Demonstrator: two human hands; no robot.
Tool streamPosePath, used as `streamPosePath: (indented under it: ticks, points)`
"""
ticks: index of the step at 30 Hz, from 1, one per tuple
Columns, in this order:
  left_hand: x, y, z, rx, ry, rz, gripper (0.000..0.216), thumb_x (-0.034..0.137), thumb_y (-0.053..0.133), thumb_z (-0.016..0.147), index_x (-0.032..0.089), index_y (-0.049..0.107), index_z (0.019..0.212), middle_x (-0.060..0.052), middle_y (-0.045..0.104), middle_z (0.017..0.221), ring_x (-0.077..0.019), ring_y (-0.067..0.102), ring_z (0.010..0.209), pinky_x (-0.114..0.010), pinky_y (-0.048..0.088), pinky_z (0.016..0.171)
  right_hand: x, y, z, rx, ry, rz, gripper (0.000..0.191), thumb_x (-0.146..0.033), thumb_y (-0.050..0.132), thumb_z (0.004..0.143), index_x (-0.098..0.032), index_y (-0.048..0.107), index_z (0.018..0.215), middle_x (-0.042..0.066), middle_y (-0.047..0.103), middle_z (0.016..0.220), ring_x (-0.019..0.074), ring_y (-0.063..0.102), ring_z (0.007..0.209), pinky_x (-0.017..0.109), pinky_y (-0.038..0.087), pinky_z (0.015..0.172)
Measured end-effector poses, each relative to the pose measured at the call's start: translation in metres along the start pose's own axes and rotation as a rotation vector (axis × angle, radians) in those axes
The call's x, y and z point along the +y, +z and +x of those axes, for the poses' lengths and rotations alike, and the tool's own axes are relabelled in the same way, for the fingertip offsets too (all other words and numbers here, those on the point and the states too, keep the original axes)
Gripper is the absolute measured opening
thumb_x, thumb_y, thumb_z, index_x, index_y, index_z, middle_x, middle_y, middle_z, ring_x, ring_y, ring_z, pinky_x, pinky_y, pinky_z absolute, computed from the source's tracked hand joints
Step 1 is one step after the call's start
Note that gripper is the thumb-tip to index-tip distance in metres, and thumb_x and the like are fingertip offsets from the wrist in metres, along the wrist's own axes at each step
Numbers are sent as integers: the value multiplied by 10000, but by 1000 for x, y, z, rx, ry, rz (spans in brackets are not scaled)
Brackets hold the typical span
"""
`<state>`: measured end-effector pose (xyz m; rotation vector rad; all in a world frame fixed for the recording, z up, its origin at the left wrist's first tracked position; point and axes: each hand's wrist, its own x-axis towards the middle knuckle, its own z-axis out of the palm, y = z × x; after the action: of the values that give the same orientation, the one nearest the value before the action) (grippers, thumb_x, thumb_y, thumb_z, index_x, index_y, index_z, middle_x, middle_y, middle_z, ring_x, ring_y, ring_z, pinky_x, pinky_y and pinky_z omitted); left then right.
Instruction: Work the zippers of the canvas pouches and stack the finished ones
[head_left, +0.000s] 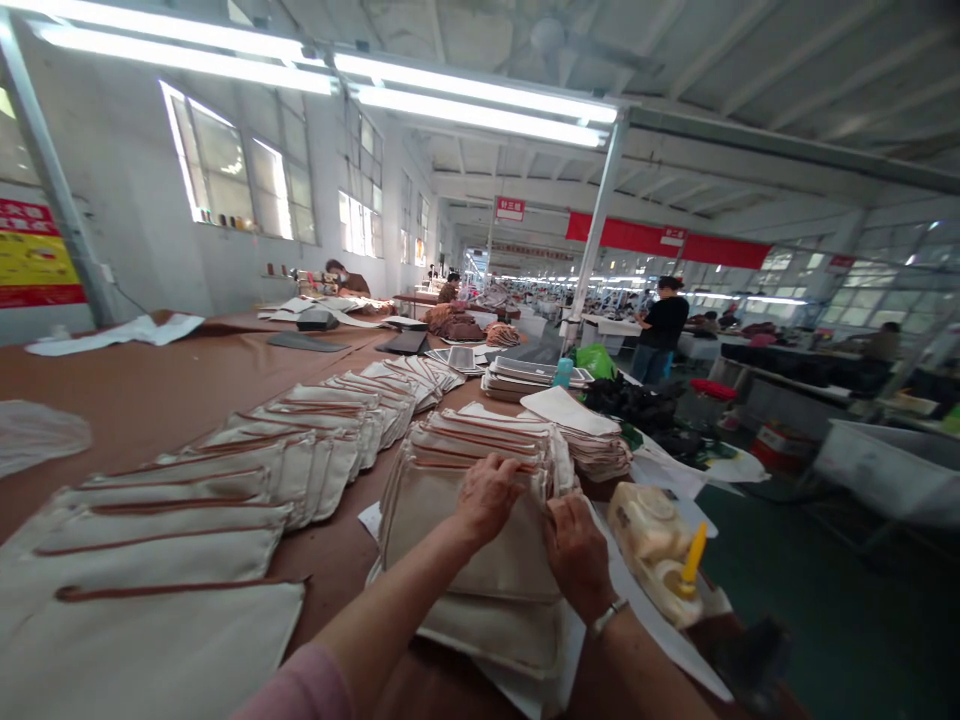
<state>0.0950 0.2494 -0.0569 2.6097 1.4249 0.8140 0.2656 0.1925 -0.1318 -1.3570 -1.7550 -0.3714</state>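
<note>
A stack of beige fabric panels (442, 520) with brown trimmed edges lies in front of me on the brown table. Across the top panel reaches my left hand (487, 500), its fingers bent and closed at the brown-trimmed far edge. My right hand (577, 550), with a metal bracelet at the wrist, is closed on the right side of the same panel. The undersides of both hands' fingers are hidden. To the left, a long row of similar overlapping panels (217, 490) runs away from me.
At the right edge stand a cloudy plastic container (649, 515) and a yellow nozzle (694, 560). Behind the stack are pale cut pieces (577, 412), shallow trays (517, 378) and a turquoise object (562, 373). A person in black (664, 325) stands beyond; another sits at the far left.
</note>
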Motion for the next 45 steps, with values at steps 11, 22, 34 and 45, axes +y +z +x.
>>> streamPosePath:
  ticks: [11,22,34,45]
  points:
    - [9,-5,-4,-92,-23,19,91,208,510,925,186,566,994,-103,641,1062,-274,550,1067,-411,360,919,-7,0,-9,-26,133,230,239,-271,443,917,-173,600,1068,145,664,980,297,631,916,445,521,806]
    - [3,-36,-58,-224,15,-358,58,234,540,870,179,534,851,24,538,749,-143,505,709,-224,378,640,-34,-18,23,-240,545,817,654,-533,83,998,-157,540,1277,152,703,1075,243,689,964,374,559,764]
    - [19,-201,-168,-677,-127,-975,254,388,644,852,137,682,845,10,527,707,-130,456,652,-198,365,589,-114,-63,21,-369,521,1003,444,-370,643,826,-212,576,1236,113,623,1261,268,564,1179,408,437,1009]
    - [51,-237,-210,-716,-51,-714,142,310,556,894,199,644,885,23,490,747,-124,407,651,-194,320,561,-196,-145,-30,-509,-186,1022,165,-343,561,919,-255,548,1057,49,650,865,200,627,793,329,497,807]
